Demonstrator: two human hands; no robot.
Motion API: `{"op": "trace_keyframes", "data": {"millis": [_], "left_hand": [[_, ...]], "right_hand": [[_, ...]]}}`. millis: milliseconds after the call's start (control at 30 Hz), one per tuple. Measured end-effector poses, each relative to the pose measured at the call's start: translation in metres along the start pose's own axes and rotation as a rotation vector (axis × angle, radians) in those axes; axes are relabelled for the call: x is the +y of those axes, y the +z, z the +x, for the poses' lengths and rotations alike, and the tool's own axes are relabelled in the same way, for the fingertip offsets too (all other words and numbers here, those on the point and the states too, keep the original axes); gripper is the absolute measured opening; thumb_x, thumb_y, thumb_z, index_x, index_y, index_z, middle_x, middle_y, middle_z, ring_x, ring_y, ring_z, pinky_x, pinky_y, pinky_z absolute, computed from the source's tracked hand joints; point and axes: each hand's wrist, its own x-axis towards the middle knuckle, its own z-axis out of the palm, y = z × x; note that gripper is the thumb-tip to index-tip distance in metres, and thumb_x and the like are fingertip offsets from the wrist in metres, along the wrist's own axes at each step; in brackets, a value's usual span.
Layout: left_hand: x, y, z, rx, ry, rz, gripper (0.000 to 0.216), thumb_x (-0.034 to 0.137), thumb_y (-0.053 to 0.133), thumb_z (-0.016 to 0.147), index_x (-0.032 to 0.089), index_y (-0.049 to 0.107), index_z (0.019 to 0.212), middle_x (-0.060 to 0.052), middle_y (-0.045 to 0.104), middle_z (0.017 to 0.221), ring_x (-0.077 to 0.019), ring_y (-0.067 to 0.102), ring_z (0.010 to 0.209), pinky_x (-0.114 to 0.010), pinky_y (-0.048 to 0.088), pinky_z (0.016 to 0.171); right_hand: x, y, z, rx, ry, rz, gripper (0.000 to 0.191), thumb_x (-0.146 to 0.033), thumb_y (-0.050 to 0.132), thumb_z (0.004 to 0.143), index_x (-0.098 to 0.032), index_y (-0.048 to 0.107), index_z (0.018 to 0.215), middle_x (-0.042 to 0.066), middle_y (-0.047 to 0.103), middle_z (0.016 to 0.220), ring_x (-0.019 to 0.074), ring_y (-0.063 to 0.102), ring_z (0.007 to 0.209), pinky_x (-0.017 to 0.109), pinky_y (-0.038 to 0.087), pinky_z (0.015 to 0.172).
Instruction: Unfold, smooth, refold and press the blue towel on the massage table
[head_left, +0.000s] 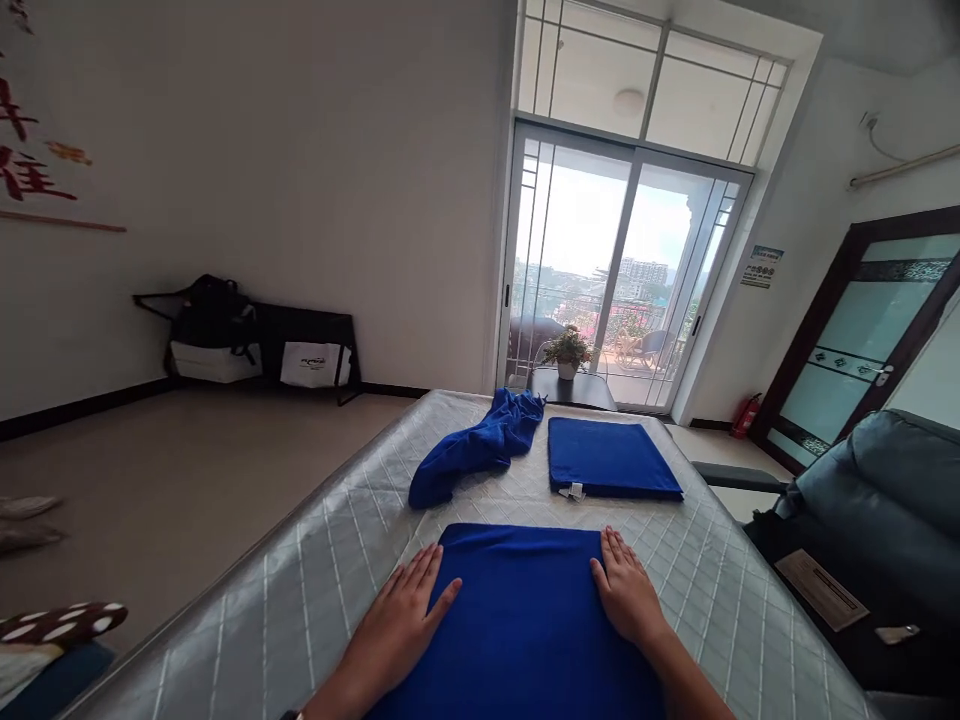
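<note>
Shows plain royal blue on the near cloth [517,620], the far cloth [611,455] and the crumpled cloth [480,445]; runs silver-grey with whitish crisscross lines over the covering beneath [315,570]; turns red on the fire extinguisher [745,416].

Forward-down head view over quilted surface [300,580]

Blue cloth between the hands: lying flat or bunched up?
Flat: the blue cloth has a mostly smooth top and a fairly straight far edge, with slight creases. Its near end is out of view.
</note>
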Motion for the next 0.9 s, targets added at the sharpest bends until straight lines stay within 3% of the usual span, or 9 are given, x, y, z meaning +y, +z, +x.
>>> {"op": "trace_keyframes", "data": {"millis": [100, 167, 267, 367, 467, 533, 700, 800, 900], "left_hand": [[0.015, -0.004, 0.003, 0.062, -0.032, 0.013, 0.079, 0.063, 0.027, 0.099, 0.007, 0.037, 0.153, -0.015, 0.041, 0.159, -0.0285, 0.035, 0.149, -0.049, 0.032, 0.122], [0.037, -0.004, 0.005, 0.124, 0.038, 0.030, 0.073, 0.061, 0.029, 0.099, 0.011, 0.043, 0.151, -0.013, 0.046, 0.157, -0.0282, 0.038, 0.148, -0.049, 0.035, 0.121], [0.090, 0.004, 0.010, 0.128, 0.242, 0.036, 0.064, 0.058, 0.035, 0.100, 0.017, 0.051, 0.146, -0.011, 0.053, 0.153, -0.0275, 0.043, 0.145, -0.048, 0.040, 0.119], [0.152, 0.020, 0.023, 0.052, 0.393, 0.014, 0.063, 0.056, 0.030, 0.101, 0.018, 0.047, 0.149, -0.011, 0.051, 0.154, -0.0264, 0.042, 0.146, -0.046, 0.038, 0.120], [0.200, 0.041, 0.042, 0.020, 0.464, -0.019, 0.062, 0.054, 0.023, 0.103, 0.019, 0.043, 0.151, -0.008, 0.045, 0.158, -0.0239, 0.035, 0.149, -0.045, 0.033, 0.123], [0.216, 0.055, 0.053, 0.009, 0.456, -0.019, 0.063, 0.053, 0.020, 0.104, 0.019, 0.041, 0.153, -0.008, 0.043, 0.160, -0.0231, 0.032, 0.151, -0.045, 0.029, 0.124], [0.206, 0.070, 0.065, -0.002, 0.352, 0.018, 0.070, 0.058, 0.016, 0.102, 0.016, 0.040, 0.153, -0.011, 0.040, 0.161, -0.0247, 0.030, 0.151, -0.047, 0.027, 0.125], [0.181, 0.062, 0.066, -0.004, 0.305, 0.067, 0.075, 0.062, 0.016, 0.101, 0.014, 0.041, 0.153, -0.013, 0.039, 0.161, -0.0261, 0.031, 0.151, -0.047, 0.028, 0.124], [0.142, 0.050, 0.065, -0.010, 0.262, 0.119, 0.077, 0.065, 0.019, 0.100, 0.014, 0.039, 0.153, -0.014, 0.038, 0.161, -0.0272, 0.031, 0.151, -0.049, 0.028, 0.124]], "right_hand": [[-0.001, 0.001, -0.001, 0.018, 0.002, 0.033, 0.069, -0.046, 0.018, 0.102, -0.007, 0.022, 0.159, 0.008, 0.019, 0.166, 0.0197, 0.015, 0.154, 0.037, 0.012, 0.125], [0.000, 0.003, -0.001, 0.028, -0.002, 0.046, 0.068, -0.046, 0.018, 0.103, -0.007, 0.022, 0.159, 0.008, 0.019, 0.166, 0.0202, 0.016, 0.154, 0.037, 0.012, 0.125], [0.001, 0.004, -0.001, 0.034, -0.001, 0.038, 0.067, -0.044, 0.018, 0.103, -0.008, 0.022, 0.159, 0.008, 0.019, 0.166, 0.0198, 0.017, 0.153, 0.037, 0.011, 0.125], [0.003, 0.005, -0.001, 0.027, -0.004, 0.018, 0.067, -0.043, 0.018, 0.102, -0.008, 0.022, 0.159, 0.008, 0.018, 0.166, 0.0193, 0.015, 0.154, 0.036, 0.011, 0.125], [0.007, 0.007, -0.002, 0.016, -0.040, -0.004, 0.065, -0.037, 0.019, 0.101, -0.008, 0.024, 0.159, 0.009, 0.016, 0.166, 0.0199, 0.014, 0.154, 0.036, 0.011, 0.125], [0.009, 0.010, -0.002, 0.018, -0.064, -0.006, 0.063, -0.032, 0.021, 0.100, -0.009, 0.025, 0.158, 0.008, 0.016, 0.166, 0.0198, 0.013, 0.154, 0.036, 0.011, 0.124], [0.009, 0.012, -0.001, 0.042, -0.043, 0.042, 0.064, -0.035, 0.020, 0.101, -0.008, 0.025, 0.158, 0.009, 0.018, 0.166, 0.0192, 0.014, 0.154, 0.036, 0.010, 0.125], [0.006, 0.009, -0.001, 0.045, -0.021, 0.058, 0.066, -0.040, 0.020, 0.102, -0.007, 0.025, 0.158, 0.009, 0.019, 0.166, 0.0195, 0.015, 0.154, 0.036, 0.009, 0.125], [0.005, 0.006, -0.001, 0.047, -0.018, 0.067, 0.067, -0.043, 0.019, 0.102, -0.007, 0.025, 0.158, 0.008, 0.017, 0.166, 0.0190, 0.014, 0.154, 0.036, 0.009, 0.125]]}}
